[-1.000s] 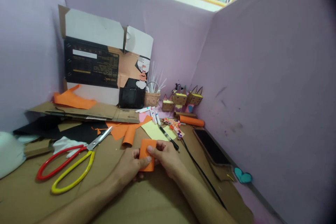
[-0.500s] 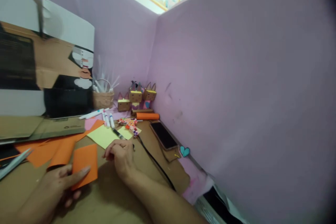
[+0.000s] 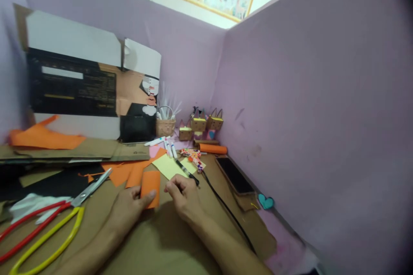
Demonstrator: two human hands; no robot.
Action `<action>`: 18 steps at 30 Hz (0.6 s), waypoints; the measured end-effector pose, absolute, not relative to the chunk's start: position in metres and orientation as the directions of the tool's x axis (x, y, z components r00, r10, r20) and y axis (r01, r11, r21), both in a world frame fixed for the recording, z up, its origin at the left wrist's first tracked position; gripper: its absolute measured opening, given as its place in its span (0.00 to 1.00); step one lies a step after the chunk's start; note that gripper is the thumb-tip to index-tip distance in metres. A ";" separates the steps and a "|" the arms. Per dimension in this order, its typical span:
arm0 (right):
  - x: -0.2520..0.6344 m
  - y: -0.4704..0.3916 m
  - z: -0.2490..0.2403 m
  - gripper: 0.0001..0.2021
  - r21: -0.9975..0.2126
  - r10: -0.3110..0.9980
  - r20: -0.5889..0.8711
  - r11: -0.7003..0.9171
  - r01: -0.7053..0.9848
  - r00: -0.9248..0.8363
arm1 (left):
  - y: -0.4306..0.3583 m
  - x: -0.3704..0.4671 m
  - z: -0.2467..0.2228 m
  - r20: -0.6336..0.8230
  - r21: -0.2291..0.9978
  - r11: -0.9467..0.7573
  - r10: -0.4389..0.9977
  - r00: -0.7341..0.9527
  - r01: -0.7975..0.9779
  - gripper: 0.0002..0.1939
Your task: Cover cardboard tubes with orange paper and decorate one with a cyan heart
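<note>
My left hand (image 3: 130, 206) is closed on a small orange paper piece (image 3: 150, 187), thumb across its front. The piece looks slightly curved and stands nearly upright. Just right of it, my right hand (image 3: 183, 197) has its fingers curled in a pinch; whether anything is between the fingertips is too small to make out. Behind the right hand lie a black pen (image 3: 186, 172) and yellow paper (image 3: 166, 166). Another rolled orange sheet (image 3: 134, 175) rests beside the left hand. Big scissors (image 3: 77, 202) with one red and one yellow handle lie at the left.
A flowery-patterned tool, possibly a glue gun (image 3: 196, 163), trails a black cord (image 3: 226, 206). A phone (image 3: 235, 175) lies by the right wall. Behind are white markers (image 3: 171, 150), a basket (image 3: 165, 127), small cardboard figures (image 3: 198, 124) and a large cardboard box (image 3: 77, 124).
The view has swung left, bringing the whole scissors and more of the box into sight. The orange piece has come closer to my right hand and stands straighter.
</note>
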State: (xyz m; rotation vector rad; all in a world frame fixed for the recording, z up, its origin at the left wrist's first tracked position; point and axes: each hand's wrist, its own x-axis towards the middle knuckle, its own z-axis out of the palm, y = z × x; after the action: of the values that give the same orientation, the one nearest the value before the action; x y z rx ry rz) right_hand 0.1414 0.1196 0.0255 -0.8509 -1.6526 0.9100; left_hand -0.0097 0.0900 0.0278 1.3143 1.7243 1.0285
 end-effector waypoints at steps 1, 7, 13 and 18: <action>0.139 0.118 0.024 0.12 -0.886 0.876 0.423 0.454 0.097 -0.232 | 0.093 -0.015 0.028 -0.020 0.853 0.133 0.975 -0.223 0.505 0.18; 0.133 0.119 0.021 0.14 -0.918 0.908 0.356 0.384 0.099 -0.222 | 0.085 -0.024 0.038 0.218 0.658 0.060 0.939 -0.266 0.750 0.22; 0.128 0.113 0.021 0.17 -0.914 0.903 0.336 0.382 0.140 -0.267 | 0.074 -0.008 0.042 0.391 0.751 -0.313 0.920 -0.009 0.581 0.11; 0.125 0.109 0.013 0.16 -0.888 0.877 0.346 0.421 0.187 -0.332 | 0.079 -0.007 0.039 0.342 0.801 -0.281 0.939 -0.019 0.529 0.13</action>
State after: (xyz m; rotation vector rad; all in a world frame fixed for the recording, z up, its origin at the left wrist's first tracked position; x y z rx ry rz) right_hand 0.1246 0.1086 0.0133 -0.9203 -1.7782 0.9664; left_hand -0.0073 0.0788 0.0388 1.8231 1.5268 1.2378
